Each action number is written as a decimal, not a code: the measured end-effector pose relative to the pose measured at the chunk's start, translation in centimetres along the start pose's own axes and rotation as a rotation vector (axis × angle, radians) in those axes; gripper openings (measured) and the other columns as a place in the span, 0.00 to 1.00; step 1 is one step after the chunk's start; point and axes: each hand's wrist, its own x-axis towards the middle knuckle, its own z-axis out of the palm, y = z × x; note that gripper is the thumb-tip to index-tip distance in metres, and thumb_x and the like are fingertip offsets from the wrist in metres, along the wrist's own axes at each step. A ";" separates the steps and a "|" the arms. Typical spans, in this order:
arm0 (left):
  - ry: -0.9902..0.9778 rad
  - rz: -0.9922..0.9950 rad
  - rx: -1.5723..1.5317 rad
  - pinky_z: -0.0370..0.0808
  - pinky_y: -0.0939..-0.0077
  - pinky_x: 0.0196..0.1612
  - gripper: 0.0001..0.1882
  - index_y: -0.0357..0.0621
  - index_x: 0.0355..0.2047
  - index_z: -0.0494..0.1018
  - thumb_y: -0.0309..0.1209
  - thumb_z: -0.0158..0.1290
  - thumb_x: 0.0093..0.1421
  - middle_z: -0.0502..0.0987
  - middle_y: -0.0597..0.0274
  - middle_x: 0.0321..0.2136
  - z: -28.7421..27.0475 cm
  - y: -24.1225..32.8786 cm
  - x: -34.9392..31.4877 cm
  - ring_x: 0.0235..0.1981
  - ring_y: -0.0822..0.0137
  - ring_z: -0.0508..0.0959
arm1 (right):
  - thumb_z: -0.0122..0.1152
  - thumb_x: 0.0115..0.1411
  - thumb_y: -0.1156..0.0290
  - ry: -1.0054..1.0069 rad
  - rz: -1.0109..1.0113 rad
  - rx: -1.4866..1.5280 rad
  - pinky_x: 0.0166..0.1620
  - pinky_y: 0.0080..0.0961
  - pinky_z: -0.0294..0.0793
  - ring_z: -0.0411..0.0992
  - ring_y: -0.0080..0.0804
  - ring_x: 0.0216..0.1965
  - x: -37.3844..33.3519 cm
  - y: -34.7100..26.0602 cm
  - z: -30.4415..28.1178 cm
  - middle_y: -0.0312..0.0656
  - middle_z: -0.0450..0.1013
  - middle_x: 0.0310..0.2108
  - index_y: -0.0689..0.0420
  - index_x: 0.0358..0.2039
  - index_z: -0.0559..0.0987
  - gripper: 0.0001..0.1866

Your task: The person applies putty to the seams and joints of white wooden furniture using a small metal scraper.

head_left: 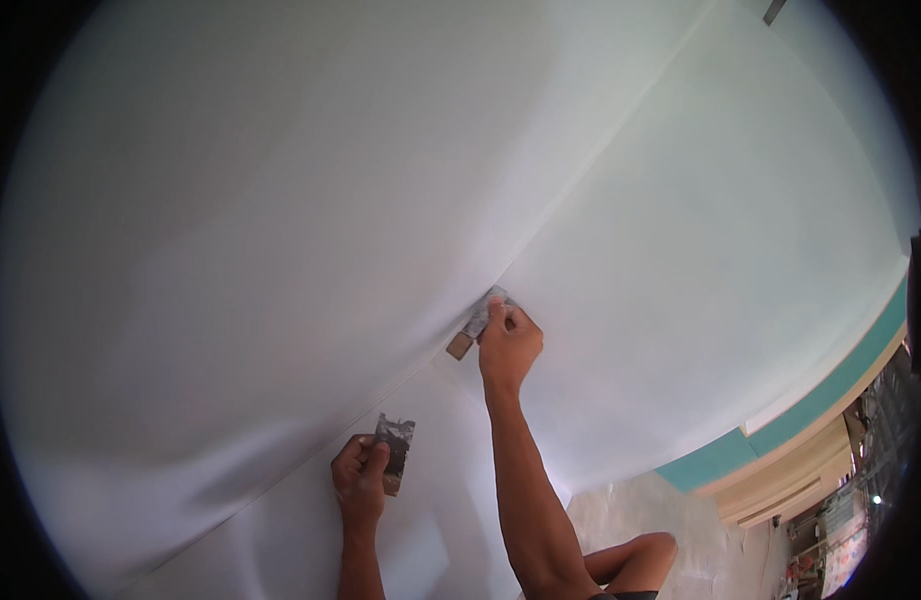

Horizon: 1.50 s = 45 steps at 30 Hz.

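My right hand reaches up to the line where two pale, smooth surfaces meet. Its fingers and thumb pinch a flat grey putty scraper, which lies against that seam. A small brown square piece shows at the scraper's lower end; I cannot tell whether it is part of the scraper. Lower and to the left, my left hand grips a second flat putty scraper between thumb and fingers. Dark and whitish smears cover that blade, and its lower end looks brown. It is held apart from the right hand's scraper.
A large white surface fills the left, and another pale surface spreads to the right of the seam. A teal band with cream trim runs along the lower right. Cluttered items stand beyond it. A bent bare limb shows at the bottom.
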 end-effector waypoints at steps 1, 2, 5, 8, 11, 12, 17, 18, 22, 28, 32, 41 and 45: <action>-0.003 0.008 0.036 0.70 0.83 0.32 0.04 0.37 0.33 0.75 0.26 0.55 0.64 0.78 0.68 0.24 0.1 -0.5 0.2 0.25 0.81 0.72 | 0.60 0.67 0.63 0.020 -0.043 0.007 0.22 0.25 0.67 0.67 0.22 0.15 0.5 0.7 -0.3 0.37 0.69 0.12 0.62 0.17 0.74 0.23; -0.011 0.014 0.072 0.70 0.83 0.32 0.05 0.37 0.33 0.75 0.26 0.55 0.64 0.78 0.68 0.24 0.2 -0.7 0.4 0.25 0.81 0.72 | 0.60 0.67 0.63 0.045 -0.085 0.011 0.22 0.25 0.67 0.66 0.22 0.15 0.7 0.4 -0.6 0.37 0.69 0.12 0.62 0.16 0.74 0.23; -0.040 0.021 0.092 0.70 0.83 0.33 0.05 0.37 0.33 0.75 0.26 0.56 0.63 0.77 0.68 0.24 -0.1 0.1 0.1 0.26 0.81 0.72 | 0.61 0.66 0.63 0.074 -0.043 0.162 0.22 0.30 0.55 0.54 0.21 0.16 2.0 -3.7 -0.3 0.34 0.63 0.11 0.64 0.15 0.72 0.25; -0.006 0.026 0.085 0.69 0.83 0.33 0.05 0.37 0.33 0.75 0.27 0.56 0.63 0.76 0.70 0.23 0.0 -0.1 -0.1 0.26 0.81 0.71 | 0.62 0.65 0.63 0.110 -0.005 0.034 0.23 0.29 0.56 0.55 0.21 0.16 2.3 -3.8 -0.4 0.34 0.63 0.10 0.64 0.15 0.73 0.25; 0.018 0.044 0.064 0.67 0.83 0.33 0.05 0.37 0.32 0.74 0.27 0.57 0.63 0.75 0.71 0.23 0.4 0.4 -0.2 0.26 0.81 0.70 | 0.63 0.65 0.62 0.098 0.021 0.071 0.21 0.23 0.68 0.66 0.22 0.13 3.1 -3.6 -0.9 0.36 0.68 0.11 0.65 0.18 0.77 0.22; 0.025 0.043 0.057 0.67 0.83 0.33 0.06 0.37 0.32 0.74 0.27 0.57 0.63 0.74 0.71 0.22 0.5 0.2 -0.2 0.25 0.82 0.69 | 0.63 0.65 0.62 0.095 0.064 0.098 0.21 0.23 0.69 0.67 0.22 0.13 3.2 -3.8 -1.0 0.36 0.68 0.11 0.65 0.18 0.78 0.22; -0.001 0.026 0.033 0.66 0.84 0.33 0.05 0.37 0.32 0.74 0.27 0.57 0.62 0.74 0.72 0.23 -0.1 -0.2 0.2 0.25 0.82 0.67 | 0.65 0.63 0.60 0.064 0.172 0.102 0.21 0.23 0.72 0.70 0.23 0.14 2.0 -3.0 0.1 0.38 0.70 0.12 0.66 0.20 0.80 0.21; -0.009 0.025 0.036 0.66 0.84 0.32 0.05 0.37 0.33 0.74 0.27 0.57 0.62 0.75 0.72 0.23 -0.1 -0.1 0.2 0.25 0.82 0.67 | 0.65 0.63 0.60 0.054 0.201 0.103 0.22 0.26 0.70 0.67 0.24 0.15 1.3 -2.0 0.6 0.38 0.69 0.12 0.66 0.18 0.78 0.23; -0.005 -0.001 0.043 0.67 0.84 0.32 0.05 0.37 0.33 0.74 0.26 0.56 0.63 0.75 0.71 0.23 0.5 0.0 -0.1 0.25 0.82 0.68 | 0.65 0.63 0.61 -0.008 0.306 0.054 0.23 0.27 0.68 0.67 0.23 0.15 -1.8 2.3 1.0 0.38 0.69 0.12 0.66 0.18 0.78 0.23; 0.000 -0.009 0.071 0.69 0.84 0.33 0.04 0.36 0.33 0.74 0.25 0.55 0.63 0.77 0.70 0.24 0.1 -0.3 0.3 0.26 0.81 0.71 | 0.62 0.66 0.62 0.006 -0.030 0.127 0.24 0.23 0.64 0.64 0.19 0.17 -3.1 0.1 -1.9 0.35 0.68 0.12 0.64 0.16 0.74 0.24; -0.006 0.013 0.065 0.69 0.83 0.33 0.03 0.36 0.33 0.74 0.24 0.55 0.63 0.76 0.69 0.24 -0.2 0.1 0.2 0.27 0.81 0.71 | 0.60 0.68 0.61 0.042 -0.088 0.171 0.23 0.24 0.65 0.64 0.20 0.15 1.5 -6.9 -3.9 0.36 0.67 0.11 0.63 0.14 0.71 0.26; -0.013 -0.031 0.017 0.70 0.85 0.33 0.03 0.36 0.32 0.74 0.24 0.55 0.63 0.78 0.69 0.25 0.5 0.9 0.0 0.26 0.82 0.72 | 0.63 0.66 0.65 -0.036 0.229 0.329 0.25 0.25 0.76 0.67 0.20 0.19 -2.4 1.6 -0.6 0.34 0.68 0.17 0.64 0.18 0.75 0.21; -0.026 0.014 0.045 0.69 0.85 0.32 0.04 0.36 0.33 0.74 0.25 0.55 0.63 0.78 0.69 0.25 0.1 0.5 0.1 0.26 0.82 0.72 | 0.60 0.68 0.61 -0.033 0.020 0.306 0.26 0.24 0.71 0.66 0.20 0.20 0.5 -3.7 -2.3 0.32 0.66 0.15 0.63 0.17 0.74 0.24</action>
